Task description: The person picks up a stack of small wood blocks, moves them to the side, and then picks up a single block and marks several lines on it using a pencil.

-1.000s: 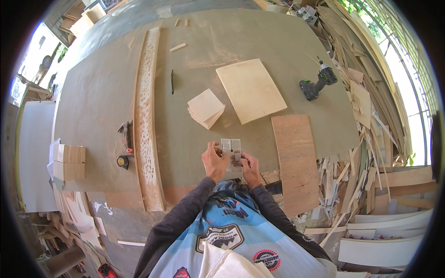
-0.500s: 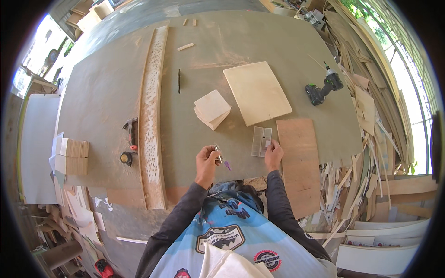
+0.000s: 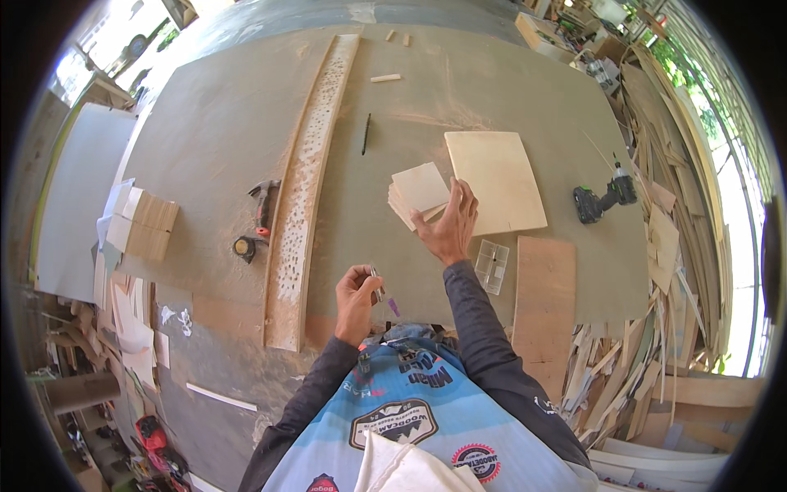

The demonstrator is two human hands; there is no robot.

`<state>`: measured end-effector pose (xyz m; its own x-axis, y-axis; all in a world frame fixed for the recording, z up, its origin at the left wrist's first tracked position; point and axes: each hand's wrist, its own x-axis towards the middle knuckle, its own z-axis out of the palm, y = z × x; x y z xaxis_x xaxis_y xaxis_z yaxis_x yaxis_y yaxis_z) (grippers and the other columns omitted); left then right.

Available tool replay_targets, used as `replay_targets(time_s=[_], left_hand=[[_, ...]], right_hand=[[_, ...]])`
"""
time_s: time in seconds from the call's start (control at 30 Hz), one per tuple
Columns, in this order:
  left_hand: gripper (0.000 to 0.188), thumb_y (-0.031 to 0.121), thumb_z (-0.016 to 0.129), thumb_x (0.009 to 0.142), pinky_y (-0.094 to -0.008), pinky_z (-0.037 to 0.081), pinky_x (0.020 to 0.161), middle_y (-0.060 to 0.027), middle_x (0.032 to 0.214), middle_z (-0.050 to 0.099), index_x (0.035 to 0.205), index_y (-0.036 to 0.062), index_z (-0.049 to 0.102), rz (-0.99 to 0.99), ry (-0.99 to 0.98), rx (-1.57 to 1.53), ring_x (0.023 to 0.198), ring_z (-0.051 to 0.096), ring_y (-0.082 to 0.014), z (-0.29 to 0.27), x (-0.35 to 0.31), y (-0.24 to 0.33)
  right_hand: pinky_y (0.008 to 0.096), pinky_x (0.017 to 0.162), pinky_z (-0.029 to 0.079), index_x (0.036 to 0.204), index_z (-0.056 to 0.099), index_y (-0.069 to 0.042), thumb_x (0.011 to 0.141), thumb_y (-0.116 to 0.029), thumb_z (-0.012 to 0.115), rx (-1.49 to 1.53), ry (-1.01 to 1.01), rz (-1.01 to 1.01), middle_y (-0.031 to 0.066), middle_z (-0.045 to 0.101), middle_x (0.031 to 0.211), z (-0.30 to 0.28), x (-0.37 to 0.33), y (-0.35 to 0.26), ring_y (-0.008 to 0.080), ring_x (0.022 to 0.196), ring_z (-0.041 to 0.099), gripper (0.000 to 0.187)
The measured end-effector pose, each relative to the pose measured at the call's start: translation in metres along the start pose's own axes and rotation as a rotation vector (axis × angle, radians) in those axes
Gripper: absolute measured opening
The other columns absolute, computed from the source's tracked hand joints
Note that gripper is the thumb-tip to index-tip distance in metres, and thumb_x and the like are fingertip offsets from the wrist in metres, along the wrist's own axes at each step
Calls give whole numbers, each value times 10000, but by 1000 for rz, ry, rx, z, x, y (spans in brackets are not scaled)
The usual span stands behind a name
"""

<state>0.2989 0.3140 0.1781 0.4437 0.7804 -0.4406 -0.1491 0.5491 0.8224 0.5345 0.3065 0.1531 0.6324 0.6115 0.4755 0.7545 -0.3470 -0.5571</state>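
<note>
1. Centrally, stack of thin square wooden pieces (image 3: pixel 416 185): lay on the worktable (image 3: pixel 205 123), its edges fanned unevenly.
2. Right hand (image 3: pixel 451 225): reached over the stack's 4 o'clock side, thumb and fingers spread about its corner; firmness of contact could not be told.
3. Left hand (image 3: pixel 355 302): stood at 7 o'clock from the stack, fingertips pinching a slim metallic item (image 3: pixel 376 280). A purple piece (image 3: pixel 393 307) showed just beyond; whether the two were joined could not be told.
4. Pale rectangular panel (image 3: pixel 502 180): lay flat at 3 o'clock, near the stack.
5. Clear divided box (image 3: pixel 491 267): sat between 4 and 5 o'clock, near the right sleeve.
6. Reddish-brown board (image 3: pixel 544 303): lay beyond the box, same bearing.
7. Thin black rod (image 3: pixel 366 134): lay at 11 o'clock.
8. Long speckled board (image 3: pixel 305 205): ran past at 9 o'clock; beyond it lay a hammer (image 3: pixel 263 210) and tape measure (image 3: pixel 244 248).
9. Cordless drill (image 3: pixel 605 197): rested at 3 o'clock, well apart.
</note>
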Motion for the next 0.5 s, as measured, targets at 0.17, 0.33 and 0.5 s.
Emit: replay_targets(time_s=[0.17,0.33,0.5], left_hand=[[117,27,673,915,-204,428,597,50,848,614,1001,93,629,51,130,17,712,555,-27,-27,-12,4],[132,19,675,901,-190,362,521,51,828,601,976,112,618,78,266,-179,638,507,-13,-67,-24,-1],[125,16,667,877,-196,288,450,60,731,534,901,120,600,119,434,-305,520,402,-24,-107,-28,1]], right_hand=[[535,1054,382,1385,513,-5,667,-488,867,-152,-105,71,180,509,1392,20,16,-17,366,1286,469,934],[510,1027,386,1341,537,-18,637,-462,882,-212,-60,4,133,560,1304,24,22,-13,342,1227,493,900],[527,1074,382,1351,530,-5,647,-488,873,97,-101,-160,160,565,1309,7,6,-36,366,1219,507,920]])
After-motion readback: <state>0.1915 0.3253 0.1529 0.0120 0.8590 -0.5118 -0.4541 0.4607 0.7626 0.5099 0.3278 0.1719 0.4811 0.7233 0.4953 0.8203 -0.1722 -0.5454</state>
